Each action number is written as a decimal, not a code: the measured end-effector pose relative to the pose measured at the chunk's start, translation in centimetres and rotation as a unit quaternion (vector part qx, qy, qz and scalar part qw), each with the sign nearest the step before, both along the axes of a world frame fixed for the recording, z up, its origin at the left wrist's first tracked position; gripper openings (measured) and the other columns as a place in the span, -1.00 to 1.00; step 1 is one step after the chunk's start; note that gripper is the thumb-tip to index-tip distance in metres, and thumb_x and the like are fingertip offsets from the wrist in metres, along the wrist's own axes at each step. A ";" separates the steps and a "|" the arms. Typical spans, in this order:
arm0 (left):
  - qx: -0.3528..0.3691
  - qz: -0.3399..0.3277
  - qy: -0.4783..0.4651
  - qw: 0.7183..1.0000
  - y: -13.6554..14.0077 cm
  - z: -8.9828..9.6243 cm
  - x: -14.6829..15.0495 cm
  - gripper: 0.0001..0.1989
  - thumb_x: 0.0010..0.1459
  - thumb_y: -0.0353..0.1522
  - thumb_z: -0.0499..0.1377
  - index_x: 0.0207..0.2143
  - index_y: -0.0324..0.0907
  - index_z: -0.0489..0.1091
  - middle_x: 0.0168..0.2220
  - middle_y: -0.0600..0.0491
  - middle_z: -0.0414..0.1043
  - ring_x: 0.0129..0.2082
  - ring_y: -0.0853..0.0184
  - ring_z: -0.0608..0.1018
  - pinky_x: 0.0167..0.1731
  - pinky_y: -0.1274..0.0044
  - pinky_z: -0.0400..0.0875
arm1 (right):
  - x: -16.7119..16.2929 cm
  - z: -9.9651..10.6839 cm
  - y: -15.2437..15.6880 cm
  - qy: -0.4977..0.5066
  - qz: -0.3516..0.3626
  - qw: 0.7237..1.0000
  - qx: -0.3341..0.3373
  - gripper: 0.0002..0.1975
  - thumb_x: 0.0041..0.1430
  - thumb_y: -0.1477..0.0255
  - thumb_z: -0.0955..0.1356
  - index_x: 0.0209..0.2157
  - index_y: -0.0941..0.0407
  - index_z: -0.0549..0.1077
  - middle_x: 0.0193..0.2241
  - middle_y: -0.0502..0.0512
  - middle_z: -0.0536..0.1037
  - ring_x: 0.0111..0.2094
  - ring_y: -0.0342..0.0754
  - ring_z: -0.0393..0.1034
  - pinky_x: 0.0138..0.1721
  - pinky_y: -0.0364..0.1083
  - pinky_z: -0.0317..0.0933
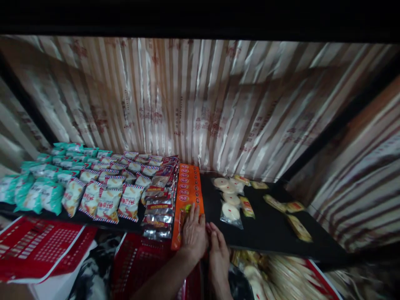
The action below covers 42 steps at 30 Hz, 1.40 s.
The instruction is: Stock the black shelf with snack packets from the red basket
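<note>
My left hand (194, 234) lies with fingers stretched out over the near end of a long orange printed strip of packaging (187, 183) on the black shelf. A small packet with a yellow-green patch (187, 207) shows at its fingertips. Close beside it, at the strip's right edge, is my right hand (218, 255). Its fingers are extended and slightly bent, and nothing shows in them; its palm side is partly hidden. Directly left of the strip, silver and dark red snack packets (158, 208) overlap in a row.
Striped white-red snack bags (108, 204) and turquoise bags (51, 196) fill the shelf's left side. Clear-wrapped round white pieces (231, 210) and yellow packets (298, 228) lie on the right. Red baskets (40, 248) stand below the front edge; plastic sheeting (175, 96) hangs behind.
</note>
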<state>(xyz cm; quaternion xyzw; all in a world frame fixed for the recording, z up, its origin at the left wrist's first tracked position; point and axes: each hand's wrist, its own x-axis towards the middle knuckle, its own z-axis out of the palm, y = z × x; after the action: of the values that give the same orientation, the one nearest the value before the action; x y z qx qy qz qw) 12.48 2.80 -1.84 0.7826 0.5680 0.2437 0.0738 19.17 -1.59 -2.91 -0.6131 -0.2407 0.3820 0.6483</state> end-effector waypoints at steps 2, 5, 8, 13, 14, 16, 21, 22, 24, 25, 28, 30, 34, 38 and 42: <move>-0.004 -0.015 0.002 1.000 -2.5 -0.6 -1.1 -0.60 0.21 -0.31 -0.09 0.07 -0.15 0.28 0.21 0.01 0.12 0.24 0.27 0.11 0.17 0.38 0.14 | -0.6 -1.2 -1.8 -0.042 0.003 0.999 -0.009 -0.52 -0.11 0.09 0.32 -0.18 0.08 0.45 -0.10 0.17 0.51 -0.03 0.13 0.36 0.03 0.10 0.20; -0.009 -0.038 0.009 0.999 -5.3 -1.1 -2.7 -0.57 0.22 -0.30 -0.09 0.12 -0.13 0.22 0.23 0.02 0.07 0.24 0.28 0.10 0.18 0.39 0.12 | -0.6 -2.2 -3.1 -0.127 0.014 0.992 -0.020 -0.57 -0.12 0.14 0.31 -0.22 0.08 0.48 -0.13 0.17 0.52 -0.04 0.14 0.35 0.07 0.12 0.13; -0.056 -0.046 0.033 0.997 -6.7 -0.8 -4.0 -0.54 0.18 -0.30 -0.06 0.12 -0.22 0.22 0.23 -0.09 0.06 0.26 0.19 0.04 0.20 0.32 0.06 | 0.0 -2.7 -3.1 -0.214 0.013 0.977 -0.009 -0.60 -0.14 0.21 0.27 -0.26 0.11 0.49 -0.13 0.18 0.51 -0.02 0.13 0.31 0.11 0.11 0.06; -0.142 -0.089 0.063 0.984 -7.5 0.6 -4.9 -0.47 0.13 -0.35 -0.08 0.14 -0.39 0.17 0.22 -0.20 0.06 0.27 0.10 -0.05 0.23 0.27 -0.09 | 0.5 -3.5 -2.7 -0.267 0.000 0.963 -0.024 -0.55 -0.12 0.27 0.20 -0.25 0.22 0.47 -0.04 0.29 0.43 0.04 0.12 0.25 0.14 0.06 0.01; -0.148 -0.094 0.066 0.982 -7.6 0.8 -5.0 -0.45 0.11 -0.36 -0.07 0.14 -0.41 0.15 0.23 -0.21 0.04 0.27 0.10 -0.06 0.23 0.28 -0.11 | 0.5 -3.6 -2.7 -0.263 0.001 0.964 -0.029 -0.54 -0.11 0.27 0.19 -0.23 0.23 0.46 -0.04 0.30 0.43 0.04 0.11 0.26 0.13 0.04 0.02; -0.155 -0.104 0.075 0.980 -7.8 1.0 -5.1 -0.44 0.08 -0.38 -0.06 0.15 -0.44 0.14 0.23 -0.21 0.02 0.28 0.10 -0.07 0.24 0.28 -0.13 | 0.2 -3.8 -2.9 -0.254 0.007 0.966 -0.035 -0.51 -0.08 0.26 0.17 -0.17 0.24 0.44 -0.05 0.29 0.44 0.01 0.10 0.28 0.11 0.03 0.05; -0.147 -0.117 0.073 0.980 -7.9 0.3 -4.9 -0.42 0.07 -0.40 -0.06 0.16 -0.44 0.11 0.23 -0.24 0.02 0.27 0.09 -0.06 0.24 0.31 -0.14 | 0.3 -3.3 -3.0 -0.272 0.015 0.962 -0.035 -0.40 0.00 0.23 0.13 0.00 0.29 0.34 -0.01 0.32 0.41 0.03 0.10 0.26 0.11 0.04 0.04; -0.145 -0.115 0.069 0.980 -7.8 0.1 -4.8 -0.42 0.07 -0.41 -0.06 0.16 -0.44 0.11 0.23 -0.25 0.02 0.27 0.08 -0.05 0.24 0.31 -0.13 | 0.6 -3.1 -2.8 -0.280 0.019 0.959 -0.037 -0.38 0.02 0.22 0.12 0.02 0.30 0.33 0.00 0.32 0.40 0.05 0.09 0.24 0.12 0.04 0.03; -0.145 -0.105 0.062 0.982 -7.5 -0.4 -4.5 -0.43 0.07 -0.42 -0.06 0.16 -0.43 0.11 0.23 -0.25 0.02 0.27 0.07 -0.04 0.23 0.30 -0.11 | 1.2 -2.7 -2.3 -0.303 0.033 0.951 -0.046 -0.36 0.06 0.18 0.10 0.04 0.31 0.32 0.02 0.32 0.39 0.08 0.10 0.21 0.13 0.05 0.00; -0.145 -0.098 0.057 0.983 -7.4 -0.5 -4.4 -0.44 0.08 -0.42 -0.06 0.16 -0.43 0.12 0.23 -0.25 0.01 0.26 0.07 -0.04 0.23 0.29 -0.09 | 1.5 -2.6 -1.9 -0.317 0.042 0.946 -0.049 -0.35 0.08 0.16 0.09 0.04 0.31 0.32 0.03 0.32 0.39 0.09 0.10 0.18 0.14 0.05 -0.01; -0.131 -0.081 0.038 0.987 -6.9 -0.9 -3.9 -0.48 0.12 -0.42 -0.09 0.14 -0.41 0.15 0.22 -0.24 0.04 0.26 0.07 0.01 0.22 0.26 -0.05 | 2.2 -2.3 -0.6 -0.351 0.082 0.931 -0.052 -0.31 0.12 0.12 0.04 0.06 0.34 0.31 0.05 0.32 0.37 0.13 0.08 0.12 0.15 0.04 -0.06; -0.121 -0.071 0.029 0.990 -6.7 -0.9 -3.7 -0.50 0.13 -0.43 -0.09 0.13 -0.41 0.18 0.21 -0.25 0.07 0.25 0.08 0.05 0.21 0.26 -0.03 | 2.4 -2.3 0.2 -0.356 0.101 0.927 -0.058 -0.29 0.14 0.11 0.01 0.09 0.35 0.27 0.04 0.31 0.37 0.12 0.08 0.12 0.15 0.03 -0.07; -0.120 -0.068 0.026 0.990 -6.4 -0.6 -3.6 -0.51 0.12 -0.43 -0.06 0.11 -0.41 0.20 0.20 -0.25 0.09 0.24 0.07 0.06 0.21 0.28 -0.02 | 2.4 -2.6 1.4 -0.353 0.109 0.926 -0.073 -0.30 0.17 0.09 -0.01 0.09 0.30 0.28 0.03 0.26 0.40 0.10 0.06 0.15 0.15 0.02 -0.07; -0.109 -0.057 0.030 0.992 -6.5 -0.8 -3.4 -0.54 0.12 -0.45 -0.06 0.07 -0.43 0.26 0.18 -0.27 0.13 0.23 0.09 0.10 0.20 0.29 0.02 | 2.8 -2.7 1.4 -0.367 0.132 0.918 -0.068 -0.29 0.18 0.07 -0.04 -0.05 0.27 0.42 0.07 0.24 0.36 0.13 0.08 0.11 0.15 0.03 -0.08; -0.057 -0.040 0.013 0.997 -6.7 -2.0 -3.1 -0.58 0.12 -0.47 -0.05 0.03 -0.41 0.30 0.14 -0.26 0.19 0.21 0.11 0.16 0.19 0.28 0.06 | 3.2 -2.4 0.9 -0.371 0.150 0.915 -0.057 -0.25 0.17 0.04 -0.05 -0.09 0.29 0.45 0.06 0.28 0.37 0.12 0.08 0.13 0.15 0.03 -0.06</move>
<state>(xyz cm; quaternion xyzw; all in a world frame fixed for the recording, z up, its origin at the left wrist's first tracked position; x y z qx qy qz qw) 9.35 -3.87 -3.80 0.8023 0.5502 0.1975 0.1208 22.40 -0.65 -5.27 -0.7033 -0.5311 0.2324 0.4115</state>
